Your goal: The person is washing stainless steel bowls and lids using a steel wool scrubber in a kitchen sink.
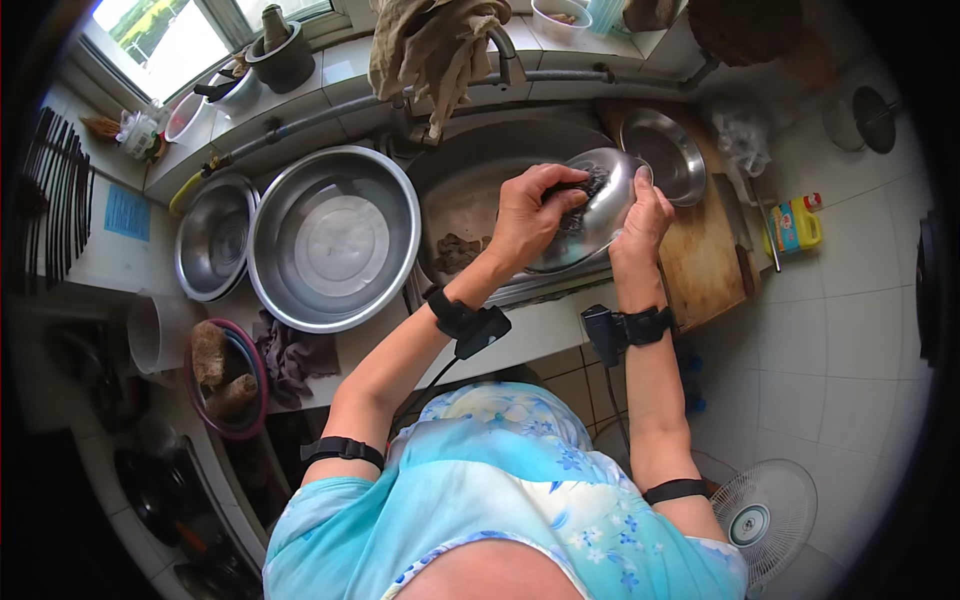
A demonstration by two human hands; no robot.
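Over the right part of the sink (pixel 480 180), my right hand (pixel 643 210) grips the rim of a shiny metal bowl (pixel 616 196), which is tilted with its rounded outside towards me. My left hand (pixel 532 214) pinches a dark scouring pad (pixel 589 191), probably steel wool, and presses it against the bowl's outer surface. Part of the pad is hidden under the fingers. A wet brown cloth (pixel 456 253) lies on the sink floor, left of the bowl. Above the sink, the faucet (pixel 510 64) has a beige rag (pixel 431 52) draped beside it.
Left of the sink stand a large metal basin (pixel 337 240) and a smaller one (pixel 219 236). A purple-grey cloth (pixel 296 356) and a pink-rimmed basin (pixel 259 390) sit nearer. At right are a metal dish (pixel 664 157), a wooden cutting board (pixel 697 262), a cleaver (pixel 733 225) and a yellow bottle (pixel 806 229).
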